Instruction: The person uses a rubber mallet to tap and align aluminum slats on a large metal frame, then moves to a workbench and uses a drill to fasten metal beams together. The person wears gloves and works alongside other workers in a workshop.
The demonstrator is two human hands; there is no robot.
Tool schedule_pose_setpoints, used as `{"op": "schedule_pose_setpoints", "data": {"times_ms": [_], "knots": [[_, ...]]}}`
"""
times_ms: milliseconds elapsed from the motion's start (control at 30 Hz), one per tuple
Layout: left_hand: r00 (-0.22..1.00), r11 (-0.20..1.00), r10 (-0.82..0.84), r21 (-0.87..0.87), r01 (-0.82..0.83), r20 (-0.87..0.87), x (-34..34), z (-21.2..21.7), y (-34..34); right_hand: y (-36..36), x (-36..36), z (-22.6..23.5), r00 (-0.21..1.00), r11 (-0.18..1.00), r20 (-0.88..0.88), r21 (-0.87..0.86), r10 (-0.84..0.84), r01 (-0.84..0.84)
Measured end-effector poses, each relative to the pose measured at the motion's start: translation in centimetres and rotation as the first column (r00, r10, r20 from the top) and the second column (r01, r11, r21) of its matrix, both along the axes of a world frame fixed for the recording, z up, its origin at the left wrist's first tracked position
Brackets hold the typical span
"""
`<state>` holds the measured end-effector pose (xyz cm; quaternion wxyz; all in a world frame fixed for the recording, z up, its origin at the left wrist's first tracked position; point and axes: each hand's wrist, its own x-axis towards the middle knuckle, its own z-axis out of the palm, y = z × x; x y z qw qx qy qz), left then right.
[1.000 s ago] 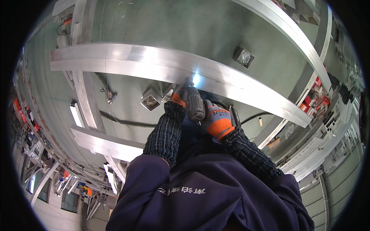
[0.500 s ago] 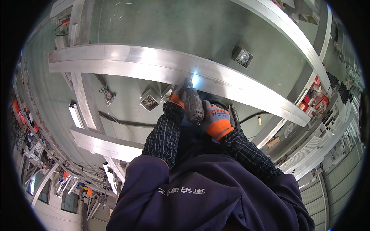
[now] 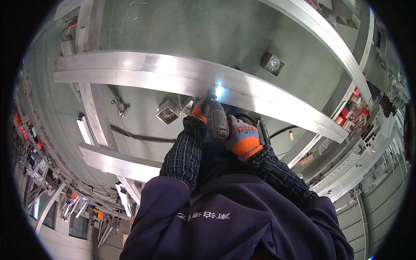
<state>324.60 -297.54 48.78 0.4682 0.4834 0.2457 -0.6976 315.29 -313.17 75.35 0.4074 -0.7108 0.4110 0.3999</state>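
Observation:
A grey power drill (image 3: 217, 121) points away from me, its tip at the near side of a long silvery metal beam (image 3: 164, 67). Its light makes a bright bluish spot on the metal. My right hand (image 3: 242, 135), in a grey and orange glove, is closed round the drill's handle, which it mostly hides. Beside the drill's nose is my left hand (image 3: 200, 109), gloved likewise. Its fingers are drawn together against the beam's near edge, and what they pinch, if anything, is too small to make out.
Square boxes of small metal fasteners stand on the floor, one nearer (image 3: 167, 115) and one beyond the beam (image 3: 273, 65). A shorter beam (image 3: 117, 162) lies at near left. Crosswise supports (image 3: 96, 117) carry the beams. A dark cable (image 3: 143, 138) runs along the floor.
Almost nothing differs. The drill's rear end has shifted very slightly, while both hands stay in place at the beam.

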Motion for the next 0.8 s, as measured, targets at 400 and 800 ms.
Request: {"op": "schedule_pose_setpoints", "data": {"times_ms": [400, 800], "knots": [[0.996, 0.996, -0.06, -0.059, 0.064, 0.069, 0.3, 0.5, -0.1, -0.1, -0.1, -0.2, 1.0, 1.0, -0.017, 0.019, 0.002, -0.001], [0.987, 0.98, -0.049, -0.183, 0.077, 0.153, 0.7, 0.8, -0.6, 0.2, -0.4, -0.2, 1.0, 1.0, 0.011, 0.009, -0.012, 0.012]]}}
